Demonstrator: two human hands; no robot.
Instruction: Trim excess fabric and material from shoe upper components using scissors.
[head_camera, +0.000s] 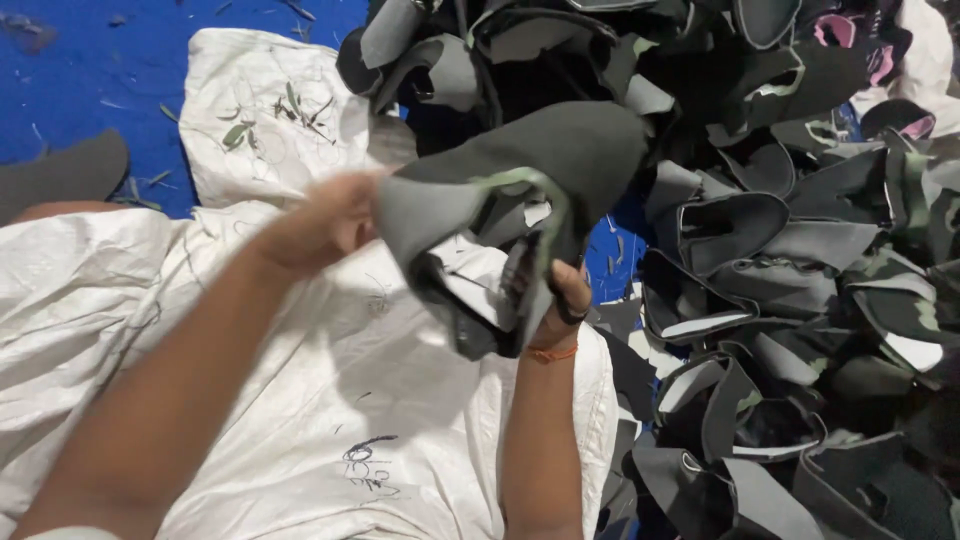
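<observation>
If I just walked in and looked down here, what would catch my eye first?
Probably the dark grey shoe upper held up in the middle, gripped by the left hand and the right hand. Next, the big heap of similar grey and black pieces filling the right side. Under the arms lies a white woven sack, set against a bright blue floor at top left.
</observation>
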